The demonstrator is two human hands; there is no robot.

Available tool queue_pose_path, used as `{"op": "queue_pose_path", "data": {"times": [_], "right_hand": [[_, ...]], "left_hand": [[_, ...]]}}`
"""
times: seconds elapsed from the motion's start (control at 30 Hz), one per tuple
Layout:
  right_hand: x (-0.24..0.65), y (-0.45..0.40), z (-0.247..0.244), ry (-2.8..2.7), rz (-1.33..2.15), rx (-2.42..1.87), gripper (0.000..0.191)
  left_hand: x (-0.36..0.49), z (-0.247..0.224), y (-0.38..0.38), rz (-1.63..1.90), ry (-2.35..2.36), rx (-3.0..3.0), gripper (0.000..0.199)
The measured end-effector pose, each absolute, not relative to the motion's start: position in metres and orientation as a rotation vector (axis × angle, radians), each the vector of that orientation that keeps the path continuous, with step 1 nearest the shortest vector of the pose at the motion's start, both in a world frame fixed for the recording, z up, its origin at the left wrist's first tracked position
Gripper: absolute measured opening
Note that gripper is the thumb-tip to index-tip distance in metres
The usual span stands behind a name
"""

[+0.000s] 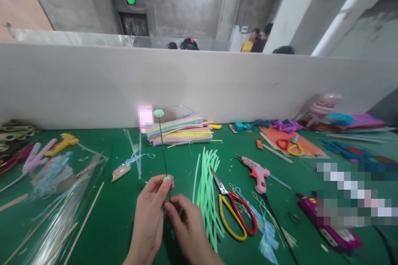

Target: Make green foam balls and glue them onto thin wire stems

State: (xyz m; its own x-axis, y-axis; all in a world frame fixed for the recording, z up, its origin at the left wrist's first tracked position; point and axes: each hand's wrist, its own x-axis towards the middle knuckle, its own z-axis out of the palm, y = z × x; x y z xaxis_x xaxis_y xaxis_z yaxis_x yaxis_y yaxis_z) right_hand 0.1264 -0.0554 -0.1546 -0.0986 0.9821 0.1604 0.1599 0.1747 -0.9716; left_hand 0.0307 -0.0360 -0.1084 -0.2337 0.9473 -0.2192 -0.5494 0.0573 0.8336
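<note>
A thin dark stem (163, 145) stands nearly upright, with a fuzzy pale green tip (158, 113) at its top. My left hand (152, 203) pinches the stem near its lower part, where a bit of the same green fuzz shows between thumb and fingers. Just below, my right hand (186, 219) is closed round the stem's lower end, thumb against the fingers. Right of my hands lies a loose bunch of light green pipe cleaners (207, 194). Scissors (231, 207) with one yellow and one red handle rest beside them, blades slightly apart.
Behind stands a bundle of pastel pipe cleaners (183, 130) against a white partition (192, 83). A pink glue gun (256, 172) lies right, its cord trailing forward. Left are a yellow glue gun (64, 144), clear plastic wrap (71, 211) and a bag of beads (121, 170).
</note>
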Motion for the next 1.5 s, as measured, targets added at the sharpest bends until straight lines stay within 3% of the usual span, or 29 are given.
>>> {"op": "queue_pose_path", "data": {"times": [0.47, 0.77, 1.0, 1.2, 1.33, 1.5], "right_hand": [[0.122, -0.048, -0.161, -1.507, 1.024, -1.120, 0.016], [0.122, -0.047, -0.163, -1.289, 0.968, -1.137, 0.027], [0.138, -0.052, -0.100, -0.800, 0.768, -1.074, 0.034], [0.186, -0.039, -0.036, -0.777, 0.984, -0.953, 0.044], [0.215, -0.031, -0.019, -0.881, 1.383, -0.927, 0.068], [0.236, -0.021, -0.006, -1.146, 1.370, -1.111, 0.048]], "left_hand": [[0.027, -0.128, -0.042, 1.609, 1.217, 0.847, 0.033], [0.015, -0.128, -0.035, 1.690, 1.355, 1.297, 0.026], [0.005, -0.128, -0.036, 1.968, 1.524, 1.791, 0.005], [-0.014, -0.122, -0.032, 2.191, 1.530, 2.142, 0.026], [-0.027, -0.118, -0.030, 2.191, 1.530, 2.653, 0.036], [-0.037, -0.114, -0.033, 2.108, 1.458, 2.979, 0.042]]}}
